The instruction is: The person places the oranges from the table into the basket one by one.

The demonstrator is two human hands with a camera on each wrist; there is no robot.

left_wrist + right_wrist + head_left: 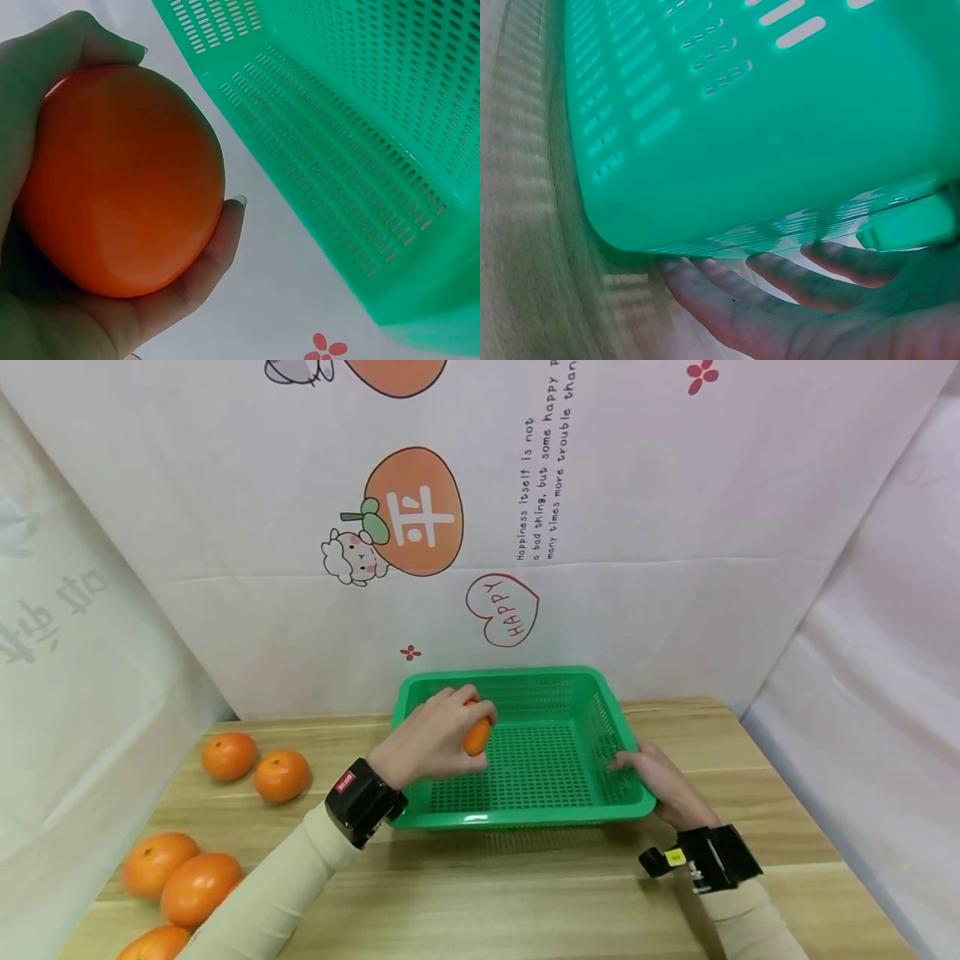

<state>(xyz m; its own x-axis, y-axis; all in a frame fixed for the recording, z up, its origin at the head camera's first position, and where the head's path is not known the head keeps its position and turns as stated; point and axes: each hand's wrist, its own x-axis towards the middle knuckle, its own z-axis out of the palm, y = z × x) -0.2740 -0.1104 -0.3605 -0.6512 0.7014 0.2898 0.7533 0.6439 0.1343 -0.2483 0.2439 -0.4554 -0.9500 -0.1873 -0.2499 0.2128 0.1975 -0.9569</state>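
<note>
My left hand (pixel 444 732) holds an orange (pixel 477 737) above the left part of a green plastic basket (pixel 510 817). In the left wrist view, its fingers and thumb curve round the smooth orange (pixel 127 180), with the perforated basket (pixel 315 195) beside it. At the basket's right side, my right hand (pixel 671 781) grips the wall, thumb over the rim and the other fingers outside. The right wrist view shows those fingers (pixel 780 281) against the outer face of the basket (pixel 780 157). Inside, the slotted basket floor is bare.
Two oranges, one of them this orange (pixel 282 776), sit at the back left of the wooden table (pixel 480 902). Several more, including this orange (pixel 201 890), lie at the front left near my left sleeve. A printed white cloth (pixel 645 610) hangs right behind the basket.
</note>
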